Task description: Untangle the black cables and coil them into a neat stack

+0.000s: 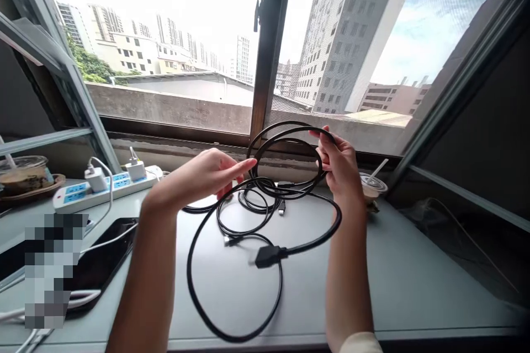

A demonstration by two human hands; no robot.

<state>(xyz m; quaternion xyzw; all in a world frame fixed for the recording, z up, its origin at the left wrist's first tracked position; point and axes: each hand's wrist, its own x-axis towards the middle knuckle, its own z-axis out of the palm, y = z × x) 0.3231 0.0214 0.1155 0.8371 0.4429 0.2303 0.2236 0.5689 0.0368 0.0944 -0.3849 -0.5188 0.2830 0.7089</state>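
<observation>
A thick black cable hangs in loose loops between my hands, above the table. At one end its black plug with a pale metal tip dangles low in front; it looks like an HDMI plug. My right hand is closed round the upper loops. On the other side, my left hand pinches a strand of the same cable, thumb stretched toward the coil and fingertips partly hidden. Behind and below, a thinner black USB cable lies coiled on the table, with a USB plug showing.
A white power strip with chargers plugged in lies at the left. Nearer, a dark tablet-like device has white cables across it. Drink cups with straws stand at the far left and behind my right wrist. A window borders the table.
</observation>
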